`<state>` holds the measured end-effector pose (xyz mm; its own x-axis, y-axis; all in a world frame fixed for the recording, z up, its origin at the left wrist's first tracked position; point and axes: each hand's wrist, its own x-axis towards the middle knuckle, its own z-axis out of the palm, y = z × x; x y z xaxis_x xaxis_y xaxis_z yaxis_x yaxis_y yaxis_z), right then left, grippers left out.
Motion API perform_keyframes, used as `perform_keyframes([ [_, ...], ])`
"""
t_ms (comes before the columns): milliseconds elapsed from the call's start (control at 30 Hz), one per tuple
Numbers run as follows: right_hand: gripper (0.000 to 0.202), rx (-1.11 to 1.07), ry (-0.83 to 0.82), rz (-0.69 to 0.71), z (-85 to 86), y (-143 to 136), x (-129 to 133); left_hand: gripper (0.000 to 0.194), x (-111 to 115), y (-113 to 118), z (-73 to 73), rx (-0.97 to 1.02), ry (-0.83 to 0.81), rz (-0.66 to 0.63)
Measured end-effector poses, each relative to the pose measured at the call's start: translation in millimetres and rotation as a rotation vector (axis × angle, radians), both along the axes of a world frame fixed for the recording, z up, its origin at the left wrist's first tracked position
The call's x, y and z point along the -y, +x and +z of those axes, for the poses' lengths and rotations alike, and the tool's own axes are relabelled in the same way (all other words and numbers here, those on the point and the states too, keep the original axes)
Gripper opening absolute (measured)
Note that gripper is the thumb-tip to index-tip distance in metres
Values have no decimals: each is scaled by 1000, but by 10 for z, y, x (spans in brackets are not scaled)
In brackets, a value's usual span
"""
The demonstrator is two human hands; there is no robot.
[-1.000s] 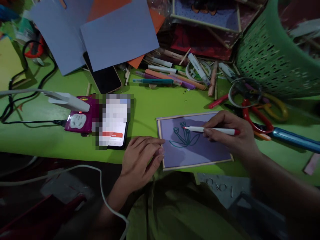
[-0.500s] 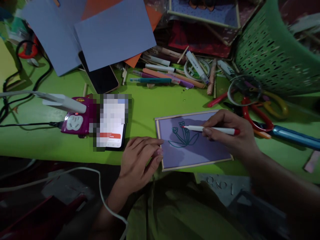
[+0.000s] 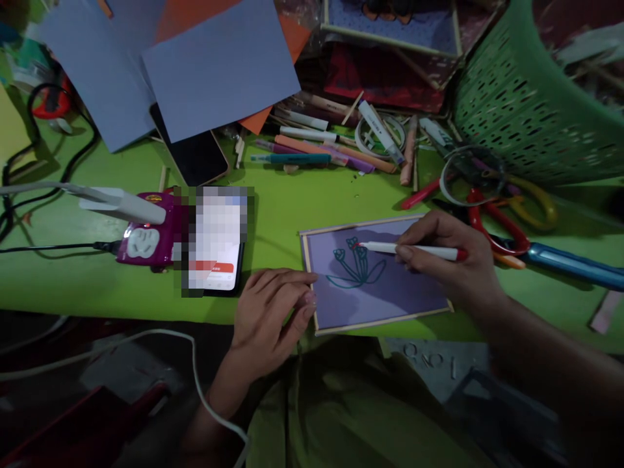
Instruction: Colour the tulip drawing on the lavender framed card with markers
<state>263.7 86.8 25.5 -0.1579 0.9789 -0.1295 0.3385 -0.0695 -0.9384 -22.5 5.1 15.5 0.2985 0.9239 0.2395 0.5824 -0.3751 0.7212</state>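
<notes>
- Holding in right hand (image 3: 446, 260), with fingertips clamped on it, slim white marker with red ends (image 3: 414, 249), pointing at green flower drawing (image 3: 361, 270) on purple rectangular card with pale wooden edging (image 3: 341, 309).
- Resting left hand (image 3: 273, 318) on left edge of card; cannot tell if apart or together.
- On bright green tabletop (image 3: 277, 221), left of card: black phone with lit screen (image 3: 224, 279).
- Beyond card: scattered colourful pens (image 3: 302, 158).
- Right of card: red-handled scissors (image 3: 519, 244).

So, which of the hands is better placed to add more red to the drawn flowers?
Right, I'd judge: the right hand holds the marker, its red tip at the drawn flowers. The left hand holds no marker, resting at the edge of the purple panel.
</notes>
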Motion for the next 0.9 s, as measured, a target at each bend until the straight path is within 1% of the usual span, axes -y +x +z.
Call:
perform_keyframes([
  [167,28,-9,-2,-4,-8,-3,0,8,-9,0,3,4,4,-2],
  [533,33,18,-23,2,41,-28,-14,9,-13,7,29,-5,-26,13],
  [733,31,3,-26,5,48,-32,-4,7,-12,4,14,-2,-13,2],
  [900,31,-8,-32,41,33,-19,1,7,-13,-2,21,-9,-13,-4],
])
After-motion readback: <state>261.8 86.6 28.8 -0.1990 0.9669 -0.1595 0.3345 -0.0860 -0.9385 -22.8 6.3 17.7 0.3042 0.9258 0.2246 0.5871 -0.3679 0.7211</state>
